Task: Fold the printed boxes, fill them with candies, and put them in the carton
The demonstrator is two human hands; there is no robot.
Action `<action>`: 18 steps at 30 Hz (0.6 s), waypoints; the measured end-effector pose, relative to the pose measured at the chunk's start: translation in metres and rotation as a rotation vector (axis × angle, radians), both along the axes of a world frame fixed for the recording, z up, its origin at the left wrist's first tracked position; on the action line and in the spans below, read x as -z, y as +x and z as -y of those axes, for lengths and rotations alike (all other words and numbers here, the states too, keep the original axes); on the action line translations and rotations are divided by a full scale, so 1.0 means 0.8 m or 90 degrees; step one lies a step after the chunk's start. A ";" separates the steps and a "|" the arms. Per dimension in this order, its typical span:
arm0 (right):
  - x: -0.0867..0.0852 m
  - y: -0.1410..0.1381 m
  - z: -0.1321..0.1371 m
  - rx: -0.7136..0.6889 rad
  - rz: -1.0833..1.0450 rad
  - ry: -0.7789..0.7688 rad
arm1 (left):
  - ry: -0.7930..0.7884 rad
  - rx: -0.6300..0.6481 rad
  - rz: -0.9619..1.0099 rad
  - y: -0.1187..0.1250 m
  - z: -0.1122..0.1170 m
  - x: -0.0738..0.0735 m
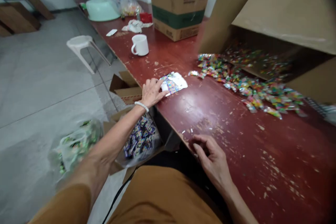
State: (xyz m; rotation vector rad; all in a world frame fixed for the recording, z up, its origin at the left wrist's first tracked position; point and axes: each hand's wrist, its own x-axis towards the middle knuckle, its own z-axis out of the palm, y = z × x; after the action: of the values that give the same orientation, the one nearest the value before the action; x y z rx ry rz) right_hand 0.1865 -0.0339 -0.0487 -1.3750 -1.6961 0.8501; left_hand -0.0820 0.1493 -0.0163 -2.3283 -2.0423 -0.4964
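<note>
My left hand (152, 92) reaches to the table's edge. Its fingers are spread, with the thumb and fingertips touching the left end of a flat, shiny packet (175, 82) with a colourful print. A pale beaded bracelet (141, 105) circles that wrist. Closer to my body, my right hand (210, 155) rests at the table edge with its fingers loosely curled and a gap between thumb and forefinger. I see nothing held in it, though part of the palm is hidden. Small white bits (187, 131) lie just beyond its fingertips.
Wrapped sweets (249, 87) spill from a tipped cardboard box (283, 14) onto the red table (223, 112). Farther back are a white mug (140, 45), an upright carton (181, 3) and a pale green basin (102, 9). Below sit a box of dark wrappers (141, 138) and a stool (82, 43).
</note>
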 end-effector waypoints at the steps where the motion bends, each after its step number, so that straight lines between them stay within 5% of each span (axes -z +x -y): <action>1: 0.000 -0.001 -0.001 0.000 0.005 0.020 | -0.008 -0.005 -0.029 0.008 -0.010 0.001; 8: -0.003 -0.006 -0.009 0.026 0.018 0.095 | -0.060 -0.005 -0.085 0.019 -0.031 -0.008; 18: -0.001 -0.008 -0.010 0.041 -0.022 0.073 | -0.099 -0.003 -0.034 0.021 -0.058 -0.027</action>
State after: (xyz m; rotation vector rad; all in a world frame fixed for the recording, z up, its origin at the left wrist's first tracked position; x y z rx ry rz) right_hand 0.1805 -0.0260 -0.0477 -1.3230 -1.6404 0.7251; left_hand -0.0654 0.1959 0.0052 -2.3910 -2.1331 -0.2812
